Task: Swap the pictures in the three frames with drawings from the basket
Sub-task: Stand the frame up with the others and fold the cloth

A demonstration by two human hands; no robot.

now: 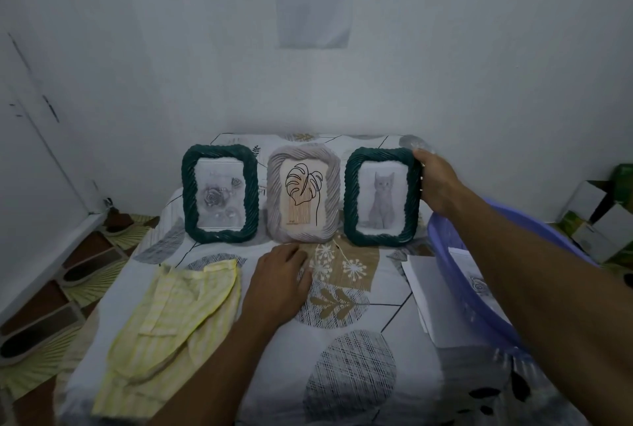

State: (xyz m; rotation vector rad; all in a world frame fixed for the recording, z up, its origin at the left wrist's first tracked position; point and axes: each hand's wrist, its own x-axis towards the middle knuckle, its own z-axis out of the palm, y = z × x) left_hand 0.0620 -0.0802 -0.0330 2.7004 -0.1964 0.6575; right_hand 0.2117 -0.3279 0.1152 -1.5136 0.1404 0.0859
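Three picture frames stand upright in a row at the back of the patterned surface. The left green frame (pixel 187 192) shows a grey rose drawing. The middle pale frame (pixel 274 196) shows a leaf line drawing. The right green frame (pixel 349 199) shows a grey cat. My right hand (pixel 436 182) grips the right frame's upper right edge. My left hand (pixel 279 280) rests flat on the cloth in front of the middle frame, holding nothing. A purple basket (pixel 445 247) at the right holds a sheet with a rose drawing (pixel 479 285).
A yellow striped cloth (pixel 168 316) lies at the front left. White paper sheets (pixel 431 295) lie beside the basket. Cardboard boxes (pixel 596 216) stand at the far right. Slippers (pixel 30 340) sit on the floor at the left. A wall rises close behind the frames.
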